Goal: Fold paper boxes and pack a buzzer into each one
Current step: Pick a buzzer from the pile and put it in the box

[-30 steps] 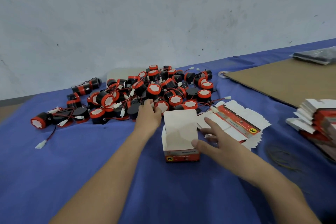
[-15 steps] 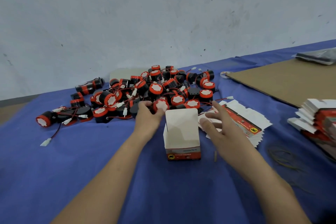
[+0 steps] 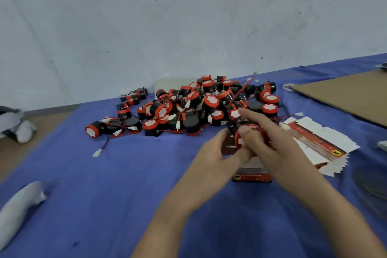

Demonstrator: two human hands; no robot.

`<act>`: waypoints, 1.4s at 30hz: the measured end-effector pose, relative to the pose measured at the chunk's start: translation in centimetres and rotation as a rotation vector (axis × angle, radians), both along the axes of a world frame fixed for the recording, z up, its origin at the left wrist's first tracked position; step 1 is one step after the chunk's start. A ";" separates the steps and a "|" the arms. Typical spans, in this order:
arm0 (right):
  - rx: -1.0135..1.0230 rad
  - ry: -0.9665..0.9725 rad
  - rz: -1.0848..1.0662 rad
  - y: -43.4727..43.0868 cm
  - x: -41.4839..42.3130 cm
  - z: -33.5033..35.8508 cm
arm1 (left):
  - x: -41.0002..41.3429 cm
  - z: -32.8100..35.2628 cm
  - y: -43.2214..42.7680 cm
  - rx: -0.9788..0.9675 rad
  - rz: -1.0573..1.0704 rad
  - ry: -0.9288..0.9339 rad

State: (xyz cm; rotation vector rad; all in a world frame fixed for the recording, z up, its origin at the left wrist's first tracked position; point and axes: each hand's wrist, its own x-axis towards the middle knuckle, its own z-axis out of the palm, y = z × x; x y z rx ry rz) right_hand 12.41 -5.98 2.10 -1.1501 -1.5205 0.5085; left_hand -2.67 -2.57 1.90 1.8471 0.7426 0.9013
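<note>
2 bare forearms reach in from the lower edge over the blue cloth (image 3: 109, 199) covering the bench (image 3: 52, 128). They meet above an upright paper box (image 3: 252, 176), of which only the lower front shows: a pale card panel over a red and black printed band, with a small yellow-and-black badge at its left corner. Just above the box the 2 hands share 1 buzzer (image 3: 254, 129), a short round drum with a glossy red rim and a dark body, blurred by motion. The left hand (image 3: 211, 159) curls its fingers round the buzzer's dark side, thumb tucked beneath. The right hand (image 3: 280, 148) clamps its thumb on the red rim with fingers wrapped behind, the index finger pointing straight toward the heap. Right of the box lies a fanned stack of flat box blanks (image 3: 326, 142), white card with zigzag flap edges and a red printed stripe. At lower left rests a smooth grey-white bundle (image 3: 18, 209), its make unclear. Beyond the hands spreads a pile of buzzers (image 3: 188, 109): many black cylinders capped in red with white scalloped faces. They trail thin red and black leads that end in white plastic plugs. Farther right a brown cardboard sheet (image 3: 345, 94) lies flat, with a roll of tape (image 3: 288, 87) at its left corner. A mottled grey-white wall (image 3: 188, 16) closes the scene.
</note>
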 end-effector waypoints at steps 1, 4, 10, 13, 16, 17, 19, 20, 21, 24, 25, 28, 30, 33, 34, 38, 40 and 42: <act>-0.012 -0.034 -0.001 0.0 0.2 0.0 | -0.4 0.2 0.1 0.043 0.011 0.059; -0.062 -0.203 -0.050 -0.1 0.7 -0.2 | -1.8 0.4 0.3 0.254 0.342 0.185; -0.076 -0.419 -0.105 -0.5 0.6 0.3 | -2.5 1.4 0.4 0.996 0.482 0.318; 0.009 -0.544 -0.150 -0.8 0.3 0.6 | -2.3 0.9 0.9 1.053 0.514 0.478; 0.031 -0.604 -0.164 -1.5 0.6 0.8 | -2.6 0.5 1.3 0.997 0.568 0.446; 0.040 -0.652 -0.179 -1.7 0.7 0.7 | -2.5 0.5 1.3 0.983 0.558 0.420; 0.044 -0.748 -0.216 -2.0 0.9 0.4 | -2.0 0.7 1.1 0.997 0.528 0.381; 0.038 -0.761 -0.228 -2.1 1.0 0.3 | -1.6 0.7 1.0 0.990 0.509 0.337; 0.043 -0.744 -0.224 -2.2 1.3 0.3 | -1.3 0.7 0.9 0.959 0.489 0.276; 0.018 -0.493 -0.146 -2.3 1.8 0.4 | -0.7 0.9 0.5 0.714 0.432 0.084; 0.018 -0.351 -0.119 -2.3 1.7 0.5 | -0.6 0.9 0.4 0.626 0.419 0.031; 0.054 0.070 -0.053 -2.7 1.2 0.9 | 0.2 0.9 0.2 0.454 0.397 -0.089; 0.103 0.299 -0.032 -2.8 1.0 0.9 | 1.1 0.9 -0.2 0.390 0.367 -0.162; 0.086 0.694 0.020 -2.4 0.7 0.7 | 2.7 0.9 -1.2 0.263 0.305 -0.296; 0.069 0.802 0.032 -2.1 0.5 0.6 | 3.2 1.0 -1.5 0.227 0.307 -0.339; 0.052 1.091 0.124 -2.0 0.2 0.9 | 5.2 1.0 -2.8 0.087 0.206 -0.432; 0.016 1.093 0.152 -2.3 0.2 0.9 | 6.0 0.8 -3.3 0.081 0.168 -0.406; -0.010 1.063 0.107 -2.2 0.0 0.6 | 6.4 0.5 -3.4 0.098 0.199 -0.397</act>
